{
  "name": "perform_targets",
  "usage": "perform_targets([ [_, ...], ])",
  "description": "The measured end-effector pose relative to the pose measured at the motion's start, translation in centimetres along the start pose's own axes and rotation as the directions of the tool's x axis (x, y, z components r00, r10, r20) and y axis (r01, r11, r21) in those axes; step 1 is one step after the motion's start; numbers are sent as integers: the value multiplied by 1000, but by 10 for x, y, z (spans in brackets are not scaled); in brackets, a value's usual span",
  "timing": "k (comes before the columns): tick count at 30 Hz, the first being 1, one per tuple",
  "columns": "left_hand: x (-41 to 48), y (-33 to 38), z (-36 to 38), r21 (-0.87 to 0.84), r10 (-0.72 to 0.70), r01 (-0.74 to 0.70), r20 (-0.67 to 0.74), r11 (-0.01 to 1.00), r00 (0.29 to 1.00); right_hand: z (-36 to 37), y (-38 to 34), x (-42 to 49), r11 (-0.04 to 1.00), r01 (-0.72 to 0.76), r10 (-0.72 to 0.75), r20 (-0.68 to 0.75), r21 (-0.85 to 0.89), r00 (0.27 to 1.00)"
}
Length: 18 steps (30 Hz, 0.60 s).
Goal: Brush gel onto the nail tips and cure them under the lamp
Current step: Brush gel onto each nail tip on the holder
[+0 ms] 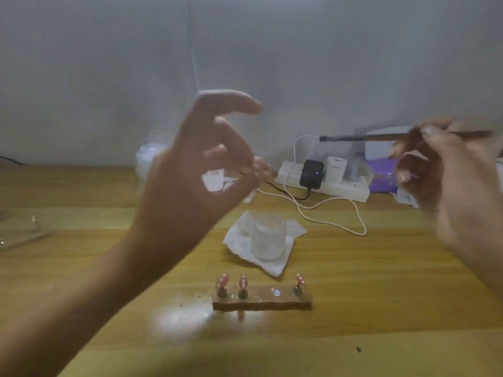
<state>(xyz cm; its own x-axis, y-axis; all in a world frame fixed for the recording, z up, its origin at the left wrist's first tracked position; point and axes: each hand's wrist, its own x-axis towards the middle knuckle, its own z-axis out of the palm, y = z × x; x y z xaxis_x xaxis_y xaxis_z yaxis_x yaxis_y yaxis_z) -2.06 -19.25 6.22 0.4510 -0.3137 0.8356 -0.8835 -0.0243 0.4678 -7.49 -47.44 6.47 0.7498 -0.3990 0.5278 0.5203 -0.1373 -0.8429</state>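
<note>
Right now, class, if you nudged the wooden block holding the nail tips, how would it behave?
The wooden block looks low and flat, so it probably slides rather than tips. Its nail tips stand on thin pegs and might wobble.

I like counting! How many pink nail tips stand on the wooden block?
3: two nail tips side by side at the wooden block's left end, one at its right end. The left hand's fingers may pinch a fourth; too blurred to tell.

No legible text anywhere
</note>
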Motion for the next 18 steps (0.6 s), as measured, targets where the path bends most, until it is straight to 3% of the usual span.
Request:
perform_targets([
  [3,-1,-22,-2,-85,-33,26,-80,996,996,19,11,5,937,-202,237,-94,285,967],
  [7,-12,-48,2,-159,-160,148,-70,976,985,42,51,-9,874,-352,405,-102,333,909],
  [13,-39,-67,10,-210,-364,362,30,908,931,44,76,-24,871,-369,416,-86,323,905],
  [18,-46,-73,13,-183,-403,406,56,895,914,42,79,-30,881,-392,413,-27,267,910],
])
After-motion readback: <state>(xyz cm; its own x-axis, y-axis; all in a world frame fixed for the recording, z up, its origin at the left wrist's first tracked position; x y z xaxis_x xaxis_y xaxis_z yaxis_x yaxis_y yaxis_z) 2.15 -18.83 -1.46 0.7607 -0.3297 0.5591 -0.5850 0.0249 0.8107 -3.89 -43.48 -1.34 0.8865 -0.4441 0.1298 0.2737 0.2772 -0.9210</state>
